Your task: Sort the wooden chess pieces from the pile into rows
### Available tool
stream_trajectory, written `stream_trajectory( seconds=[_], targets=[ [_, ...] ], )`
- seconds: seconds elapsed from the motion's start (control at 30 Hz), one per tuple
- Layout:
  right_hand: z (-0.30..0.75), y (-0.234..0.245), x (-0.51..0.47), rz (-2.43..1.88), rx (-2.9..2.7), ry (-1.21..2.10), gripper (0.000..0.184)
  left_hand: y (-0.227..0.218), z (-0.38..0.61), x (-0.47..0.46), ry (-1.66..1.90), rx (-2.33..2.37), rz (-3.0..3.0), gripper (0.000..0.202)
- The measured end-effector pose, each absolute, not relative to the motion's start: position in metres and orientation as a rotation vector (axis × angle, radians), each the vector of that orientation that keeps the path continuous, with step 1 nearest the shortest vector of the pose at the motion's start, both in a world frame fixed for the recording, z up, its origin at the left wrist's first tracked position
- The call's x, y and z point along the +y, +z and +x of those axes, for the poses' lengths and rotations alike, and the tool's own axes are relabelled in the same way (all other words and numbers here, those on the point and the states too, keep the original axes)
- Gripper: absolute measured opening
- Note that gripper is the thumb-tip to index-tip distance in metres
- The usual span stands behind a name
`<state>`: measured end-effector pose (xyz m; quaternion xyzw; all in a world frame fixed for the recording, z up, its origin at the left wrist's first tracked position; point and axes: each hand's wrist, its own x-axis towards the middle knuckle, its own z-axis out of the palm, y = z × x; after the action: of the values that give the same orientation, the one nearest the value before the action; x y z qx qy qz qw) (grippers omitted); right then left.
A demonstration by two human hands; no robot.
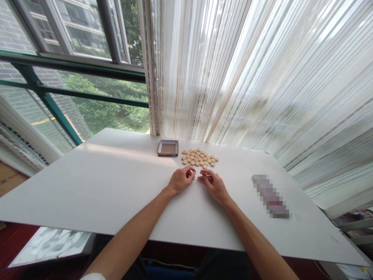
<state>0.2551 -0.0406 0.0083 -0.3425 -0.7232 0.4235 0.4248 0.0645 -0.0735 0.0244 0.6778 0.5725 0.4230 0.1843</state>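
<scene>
Round wooden discs [197,158], several of them, lie close together in a flat group on the white table [122,186]. Just below the group, on its near side, are both of my hands, a small gap apart. My left hand [182,179] is closed, its fingers curled toward the thumb; whatever may be in it is hidden. My right hand [214,185] is also closed, thumb and fingers drawn together around something small and brownish that I cannot make out. An open shallow box [168,154] with a dark rim stands left of the discs, beyond my left hand.
A long pixelated object [271,196] lies on the table to the right of my right forearm. Striped sheer curtains [198,70] hang behind the table's far edge. An open window with a green railing [93,95] is at the left.
</scene>
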Motion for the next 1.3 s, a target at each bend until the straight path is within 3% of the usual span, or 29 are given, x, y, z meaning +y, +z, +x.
stream_trajectory(
  seconds=[0.47, 1.0, 1.3],
  targets=[
    [0.254, 0.004, -0.04, -0.84, -1.724, 1.186, 0.033, 0.022, 0.064, -0.073, 1.204, 1.615, 1.934, 0.015],
    [0.256, 0.018, -0.044, -0.909, -1.907, 0.905, 0.024, 0.027, 0.065, -0.077, 1.108, 1.575, 2.01, 0.02],
    [0.256, 0.013, -0.042, -0.822, -1.857, 0.937, 0.022, 0.026, 0.064, -0.076, 1.111, 1.549, 2.004, 0.018]
  ],
)
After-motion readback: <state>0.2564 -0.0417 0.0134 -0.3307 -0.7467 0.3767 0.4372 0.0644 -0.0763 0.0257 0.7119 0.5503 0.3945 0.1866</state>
